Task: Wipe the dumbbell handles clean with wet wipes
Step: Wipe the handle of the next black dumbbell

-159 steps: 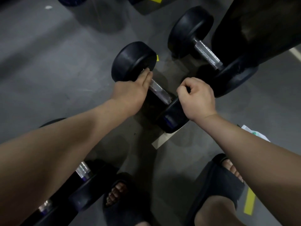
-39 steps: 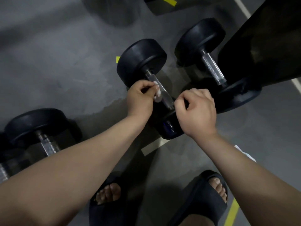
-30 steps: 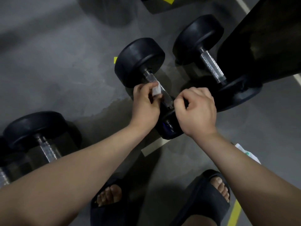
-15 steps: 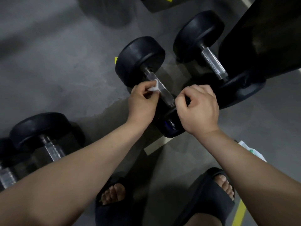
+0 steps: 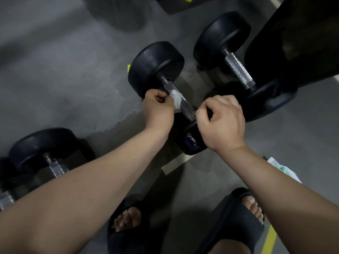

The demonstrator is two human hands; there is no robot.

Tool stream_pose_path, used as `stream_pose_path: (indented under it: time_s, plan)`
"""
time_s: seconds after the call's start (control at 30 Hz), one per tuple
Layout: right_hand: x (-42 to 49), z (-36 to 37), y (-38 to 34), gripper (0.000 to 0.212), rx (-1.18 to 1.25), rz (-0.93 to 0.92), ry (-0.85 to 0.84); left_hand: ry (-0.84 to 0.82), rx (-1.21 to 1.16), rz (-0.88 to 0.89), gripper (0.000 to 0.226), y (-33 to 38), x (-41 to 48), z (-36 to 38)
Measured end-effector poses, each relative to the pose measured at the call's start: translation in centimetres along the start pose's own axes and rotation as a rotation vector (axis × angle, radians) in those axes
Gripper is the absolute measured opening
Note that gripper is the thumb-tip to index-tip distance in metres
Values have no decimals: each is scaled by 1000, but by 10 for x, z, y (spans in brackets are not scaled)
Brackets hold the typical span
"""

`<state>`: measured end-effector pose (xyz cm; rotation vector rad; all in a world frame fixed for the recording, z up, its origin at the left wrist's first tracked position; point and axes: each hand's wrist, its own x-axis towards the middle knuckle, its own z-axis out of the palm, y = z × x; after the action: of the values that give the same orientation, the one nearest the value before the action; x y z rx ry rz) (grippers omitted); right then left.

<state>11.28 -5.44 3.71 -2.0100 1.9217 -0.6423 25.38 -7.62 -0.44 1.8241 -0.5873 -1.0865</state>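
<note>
We are looking down at a grey concrete floor (image 5: pixel 64 61) where a black dumbbell (image 5: pixel 156 68) is lying, its steel handle (image 5: pixel 186 107) running diagonally between our hands. Our left hand (image 5: pixel 158 110) is pinching a crumpled white wet wipe (image 5: pixel 177 99) against the upper part of that handle, with the fingertips tucked out of sight. Our right hand (image 5: pixel 222 123) is curling over the dumbbell's near head (image 5: pixel 189 142), seemingly gripping its rim, though the fingers are hiding the contact. A second dumbbell (image 5: pixel 238 72) is lying to the right, partly under a dark, unidentifiable shape (image 5: pixel 302 33). A third dumbbell (image 5: pixel 45 143) is sitting at lower left, cut off by the edge and our forearm. A white packet (image 5: pixel 282 169) is peeking out behind the right forearm. Black slide sandals (image 5: pixel 236 217) are showing below.
</note>
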Motion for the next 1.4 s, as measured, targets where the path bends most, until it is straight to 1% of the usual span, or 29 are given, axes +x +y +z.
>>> stream_pose_path:
  time_s: [0.1, 0.17, 0.23, 0.33, 0.43, 0.5, 0.57, 0.7, 0.77, 0.83, 0.9, 0.93, 1.07, 1.1, 1.13, 1.17, 1.2, 1.27, 1.33, 1.4]
  plan:
    - [0, 0, 0, 25, 5, 5, -6, -26, 26, -12, 10, 1, -3, 0]
    - [0, -1, -1, 26, 11, 8, -6, -49, 36, -8, 9, 0, -5, -4]
    - [0, -1, -1, 27, 13, 9, -8, -88, 62, 36, 8, -4, -8, -7]
    - [0, -1, -1, 27, 9, 8, -2, -131, 121, 163, 11, -12, -9, -9]
    - [0, -1, 0, 27, 4, 8, -4, -117, 146, 189, 15, -14, -8, -7]
    - [0, 0, 0, 28, 2, 10, -14, -60, 86, 132, 16, -8, -7, -3]
    - [0, -1, 0, 28, 0, 10, -17, -9, -22, 20, 14, -3, -6, 1]
    - [-1, -1, 0, 27, -2, 2, -2, 9, -247, -217, 13, -1, -12, 7]
    - [-2, 0, -1, 26, -9, -6, 13, 45, -360, -345, 18, 4, -6, 11]
    - [-2, 0, -2, 26, -8, -11, 15, 109, -436, -444, 30, 12, 11, 13]
    - [-1, 0, -2, 26, -3, -9, 9, 118, -485, -513, 41, 17, 23, 13]
    - [-1, 0, -2, 25, -1, -9, 7, 104, -503, -532, 43, 18, 23, 12]
    - [-2, 1, -1, 25, -12, -24, 18, 72, -472, -579, 32, 12, 13, 18]
    - [-2, 1, -1, 25, -19, -30, 19, 69, -463, -591, 35, 13, 14, 18]
    - [-2, 1, -1, 25, -23, -34, 19, 43, -458, -596, 45, 12, 17, 18]
    - [-2, 1, -1, 25, -27, -34, 20, -2, -429, -589, 55, 11, 23, 19]
    - [-1, 1, -1, 25, -30, -35, 21, -55, -419, -567, 62, 11, 27, 18]
    - [-1, 2, -1, 25, -34, -36, 16, -76, -381, -537, 61, 9, 37, 22]
    - [-2, 1, -1, 25, -30, -32, 9, -43, -301, -618, 66, 20, 39, 24]
    - [-1, 2, -1, 24, -25, -32, 14, 68, -254, -654, 66, 28, 37, 23]
